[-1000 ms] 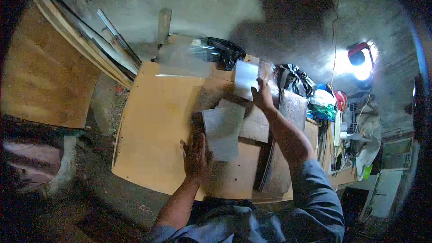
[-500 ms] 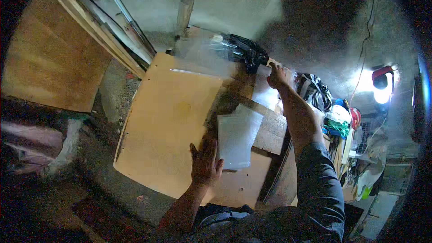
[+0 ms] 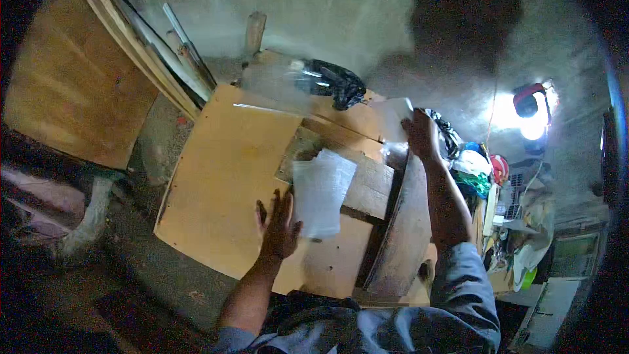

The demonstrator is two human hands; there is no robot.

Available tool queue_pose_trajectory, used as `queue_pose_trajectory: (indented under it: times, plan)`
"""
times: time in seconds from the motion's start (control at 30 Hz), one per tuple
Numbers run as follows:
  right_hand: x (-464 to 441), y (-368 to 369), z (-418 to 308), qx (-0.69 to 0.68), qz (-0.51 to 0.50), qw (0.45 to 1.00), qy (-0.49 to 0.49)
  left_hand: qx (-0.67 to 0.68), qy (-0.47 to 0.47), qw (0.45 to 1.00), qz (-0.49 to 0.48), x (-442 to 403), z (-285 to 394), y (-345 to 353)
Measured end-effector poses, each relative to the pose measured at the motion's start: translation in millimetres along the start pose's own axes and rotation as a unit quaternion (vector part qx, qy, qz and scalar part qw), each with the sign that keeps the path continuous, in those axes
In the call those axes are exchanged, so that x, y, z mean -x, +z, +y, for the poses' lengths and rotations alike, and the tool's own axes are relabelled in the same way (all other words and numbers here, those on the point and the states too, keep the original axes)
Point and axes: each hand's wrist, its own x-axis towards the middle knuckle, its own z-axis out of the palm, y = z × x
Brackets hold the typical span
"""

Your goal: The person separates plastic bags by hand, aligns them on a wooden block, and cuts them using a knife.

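Observation:
A small stack of thin, whitish translucent sheets (image 3: 321,193), perhaps plastic bags, lies on a wooden board (image 3: 370,190) over the tan table panel (image 3: 229,164). Just left of the stack is my left hand (image 3: 280,228), its fingers spread and nothing in it. My right hand (image 3: 422,136) is farther off at the right, closed on the edge of another whitish translucent sheet (image 3: 395,117). That sheet is raised at the far right side of the table, and its exact kind is unclear.
Clear plastic (image 3: 278,88) and a black plastic bag (image 3: 341,84) lie along the table's far edge. A bright lamp (image 3: 532,115) shines at the right by the wall. Wooden strips (image 3: 137,36) lean at the left. Bundled bags (image 3: 473,174) sit at the right.
My right hand now has a whitish sheet raised in it, where before it reached over the table's far right part. My left hand stays open beside the stack. The view has shifted slightly.

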Motion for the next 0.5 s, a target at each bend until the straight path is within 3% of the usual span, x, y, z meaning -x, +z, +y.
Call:
queue_pose_trajectory:
  times: [0.1, 0.13, 0.17, 0.2, 0.23, 0.27, 0.3, 0.33, 0.37, 0.43, 0.47, 0.5]
  plan:
    - [63.8, -43.0, 16.1, -0.150, 0.057, 0.987, 0.004, 0.026, 0.015, 0.999, 0.032, 0.2, 5.7, -3.7]
    - [92.8, -53.2, 8.3, -0.307, 0.074, 0.945, 0.080, -0.028, 0.019, 0.999, 0.025, 0.9, 4.5, 0.4]
    - [122.1, -40.8, 41.9, -0.444, 0.096, 0.887, 0.082, -0.083, 0.022, 0.996, 0.019, 0.6, 2.6, 5.4]
    - [152.6, -81.4, 12.7, -0.395, 0.033, 0.913, 0.093, -0.063, 0.017, 0.998, 0.015, 1.7, 0.1, 12.0]
    - [185.2, -42.5, 76.8, -0.506, 0.106, 0.846, 0.134, -0.042, 0.011, 0.999, 0.012, 2.8, -2.1, 18.2]
    - [218.6, -72.9, 51.5, -0.583, 0.035, 0.791, 0.183, 0.046, -0.005, 0.998, 0.048, 4.6, -4.8, 23.5]
    - [251.2, -63.6, 59.9, -0.656, 0.056, 0.736, 0.159, 0.134, -0.019, 0.988, 0.078, 5.9, -2.8, 25.3]
    - [284.1, -55.1, 91.9, -0.592, 0.051, 0.777, 0.205, 0.135, -0.010, 0.987, 0.089, 7.6, 5.8, 12.9]
    - [305.4, -85.1, 47.3, -0.626, 0.031, 0.727, 0.282, 0.054, -0.062, 0.995, 0.051, 11.2, 7.7, 11.5]
    - [344.6, -94.2, 44.3, -0.613, 0.049, 0.737, 0.280, 0.016, -0.045, 0.996, 0.079, 13.8, 6.5, 12.9]
    - [362.4, -95.6, 48.5, -0.612, 0.060, 0.737, 0.280, 0.006, -0.028, 0.997, 0.076, 18.9, 13.5, 15.6]
    - [374.4, -92.9, 59.1, -0.649, 0.078, 0.691, 0.308, 0.076, -0.030, 0.986, 0.144, 24.5, 24.4, 18.9]
